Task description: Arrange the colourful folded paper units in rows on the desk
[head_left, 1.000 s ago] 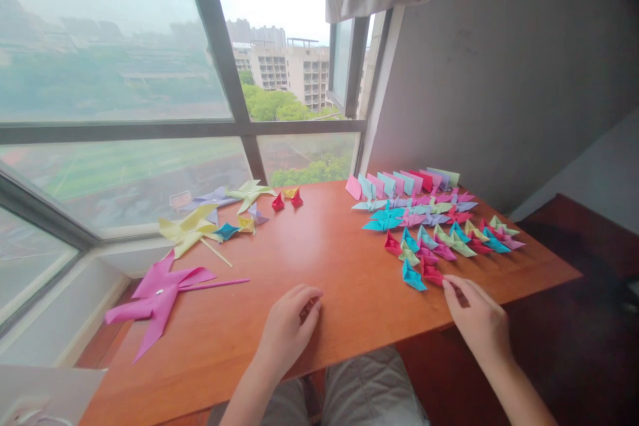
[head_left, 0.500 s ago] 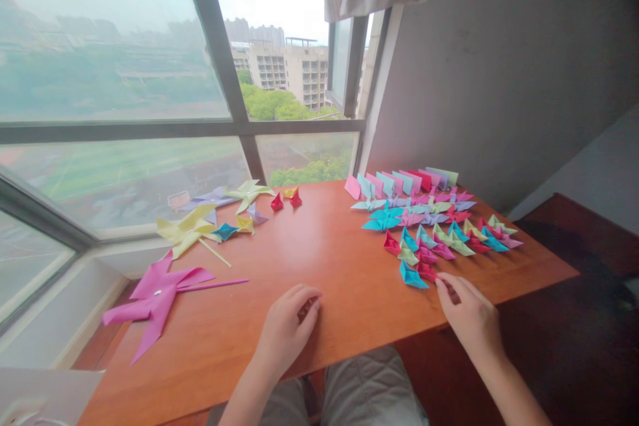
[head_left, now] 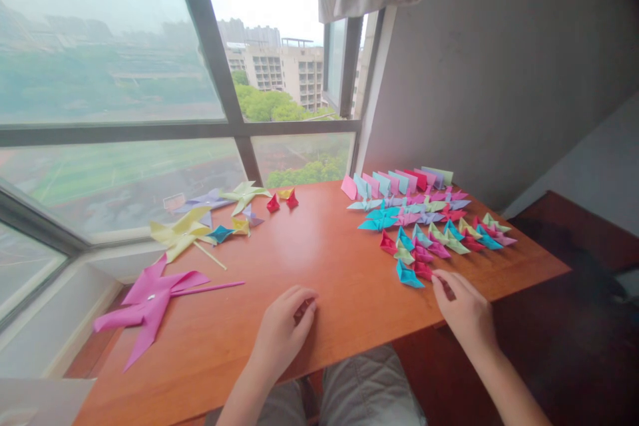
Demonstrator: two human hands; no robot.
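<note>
My right hand (head_left: 465, 306) is at the table's right side, thumb and index finger pinched at the edge of a red paper boat (head_left: 423, 271). That boat sits on the wood beside a blue paper boat (head_left: 409, 274), at the near end of the rows of folded boats. My left hand (head_left: 285, 321) rests on the table near its front edge, fingers loosely curled towards the thumb, with nothing visible in them. Just behind the red boat are a pink boat (head_left: 422, 254) and a pale green boat (head_left: 403, 253).
Paper cranes (head_left: 382, 216) and upright folded papers (head_left: 399, 181) line the table's (head_left: 309, 246) far right. On the left lie a magenta pinwheel (head_left: 152, 299), a yellow pinwheel (head_left: 182, 231) and a blue boat (head_left: 220, 234). Two small red boats (head_left: 273, 204) stand near the window.
The view has shifted slightly, so the table and paper pieces appear a little further left. Both hands keep their poses, the right one still at the red boat.
</note>
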